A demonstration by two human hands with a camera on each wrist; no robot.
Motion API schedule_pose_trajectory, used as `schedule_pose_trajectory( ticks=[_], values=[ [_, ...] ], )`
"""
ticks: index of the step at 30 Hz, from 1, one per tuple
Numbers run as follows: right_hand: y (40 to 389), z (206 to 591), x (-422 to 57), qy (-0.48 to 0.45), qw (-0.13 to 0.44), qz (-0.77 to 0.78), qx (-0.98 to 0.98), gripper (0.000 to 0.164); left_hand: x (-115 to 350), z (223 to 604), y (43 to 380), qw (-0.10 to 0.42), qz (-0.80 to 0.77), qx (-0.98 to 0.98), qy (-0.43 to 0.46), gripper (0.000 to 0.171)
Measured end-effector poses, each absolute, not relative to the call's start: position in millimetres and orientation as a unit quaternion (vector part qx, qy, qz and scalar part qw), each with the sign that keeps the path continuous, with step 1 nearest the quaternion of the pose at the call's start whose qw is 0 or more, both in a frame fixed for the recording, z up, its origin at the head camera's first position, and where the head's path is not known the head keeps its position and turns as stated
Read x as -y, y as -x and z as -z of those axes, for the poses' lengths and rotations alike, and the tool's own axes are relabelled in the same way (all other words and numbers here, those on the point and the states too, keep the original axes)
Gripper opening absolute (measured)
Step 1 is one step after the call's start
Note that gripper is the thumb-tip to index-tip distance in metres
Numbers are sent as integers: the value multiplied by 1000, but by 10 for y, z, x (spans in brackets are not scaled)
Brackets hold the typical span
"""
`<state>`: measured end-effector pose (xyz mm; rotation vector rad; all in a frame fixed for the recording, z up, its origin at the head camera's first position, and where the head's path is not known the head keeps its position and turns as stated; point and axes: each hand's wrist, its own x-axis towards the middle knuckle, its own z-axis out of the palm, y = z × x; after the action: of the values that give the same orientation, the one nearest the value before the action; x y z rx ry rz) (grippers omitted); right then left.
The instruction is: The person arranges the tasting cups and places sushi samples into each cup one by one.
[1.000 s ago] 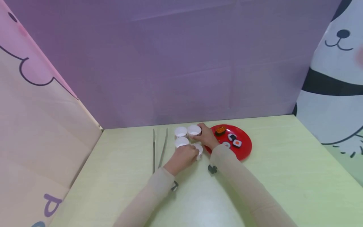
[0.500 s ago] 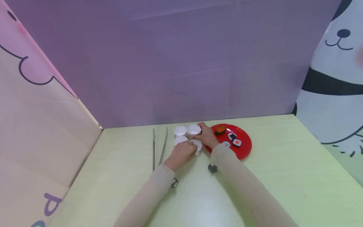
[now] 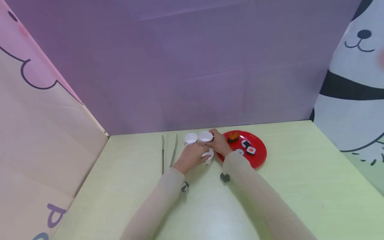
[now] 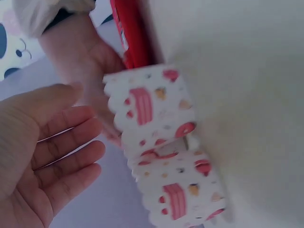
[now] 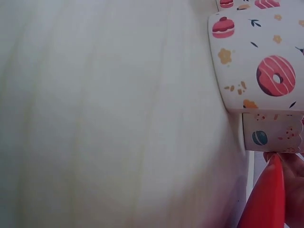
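Note:
Several white paper baking cups printed with sweets stand in a tight cluster at the back of the table. In the head view, my right hand (image 3: 220, 145) grips the back right cup (image 3: 205, 136) by its side. The back left cup (image 3: 190, 137) stands beside it. Over the front of the cluster is my left hand (image 3: 191, 157), near the front right cup (image 3: 208, 157), and it covers the front left one. The left wrist view shows that hand's fingers (image 4: 71, 183) loosely spread, apart from two printed cups (image 4: 156, 109).
Right of the cups lies a red plate (image 3: 260, 156) with several sushi pieces (image 3: 250, 151) on it. Two long thin metal sticks (image 3: 163, 155) lie to the left. A purple sheet (image 3: 180, 66) closes off the table's back edge.
The left hand has moved slightly away from me and loosened from the front right cup, which has shifted back towards the others. The right hand has kept its place.

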<state>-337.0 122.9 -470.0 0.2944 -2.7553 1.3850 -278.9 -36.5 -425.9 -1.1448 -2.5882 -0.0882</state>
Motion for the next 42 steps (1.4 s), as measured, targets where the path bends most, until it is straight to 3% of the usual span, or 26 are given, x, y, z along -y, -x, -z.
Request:
schedule_pose_trajectory(
  ticks=[12, 31, 42],
  values=[
    [3367, 4674, -1223, -82, 3, -446, 891, 58, 279, 4083, 3162, 116, 28, 930, 348, 3],
    [3383, 4710, -1217, -82, 0, -457, 886, 56, 285, 4128, 3385, 41, 41, 938, 341, 12],
    [3382, 4681, -1221, -71, -7, -453, 889, 57, 302, 4162, 3416, 51, 37, 933, 355, 13]
  ],
)
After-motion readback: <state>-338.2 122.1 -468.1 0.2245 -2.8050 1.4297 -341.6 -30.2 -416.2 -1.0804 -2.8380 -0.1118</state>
